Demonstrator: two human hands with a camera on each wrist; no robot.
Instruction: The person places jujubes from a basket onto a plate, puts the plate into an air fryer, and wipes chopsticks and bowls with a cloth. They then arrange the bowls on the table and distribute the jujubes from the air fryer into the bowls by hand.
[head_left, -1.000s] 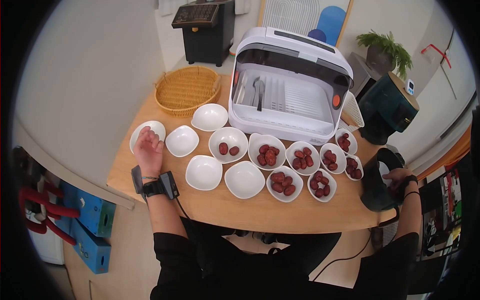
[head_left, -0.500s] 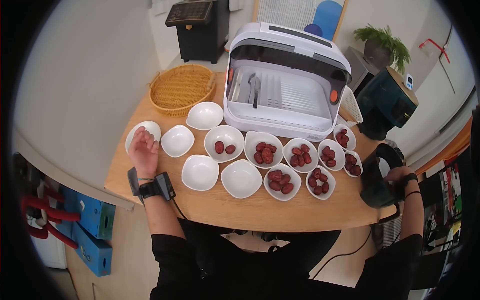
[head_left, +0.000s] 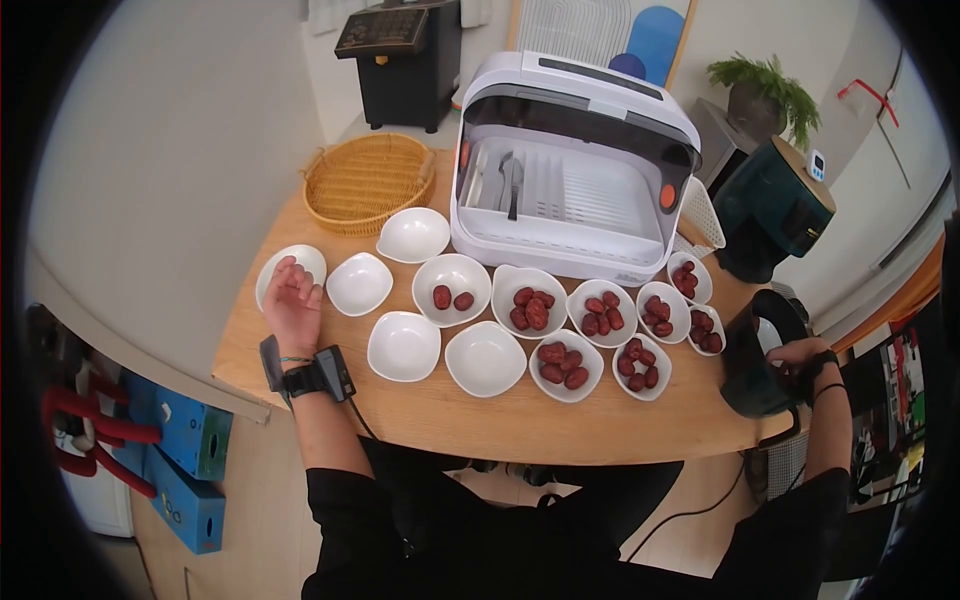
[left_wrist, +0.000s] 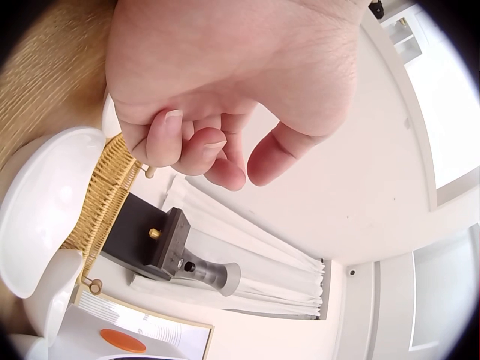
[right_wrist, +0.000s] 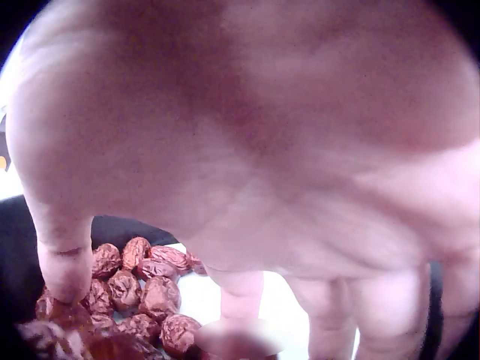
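Observation:
My left hand is palm up with loosely bent fingers and nothing in it, over the white bowl at the table's left end. In the left wrist view, its thumb stands apart from the bent fingers. On the far right, my right hand reaches into a dark green bin-like container with a handle. The right wrist view shows wrinkled red dates piled inside. There the thumb meets the dates and the other fingers point down, spread apart; some fingertips are hidden.
Several white bowls hold dates; others, like one bowl in front, are bare. Behind them stands a white dish cabinet with cutlery. A wicker basket sits at back left, a dark green air fryer at back right.
The view shifts slightly with the head. Both hands stay in nearly the same places, the right one still inside the green container. The dates in the bowls look the same.

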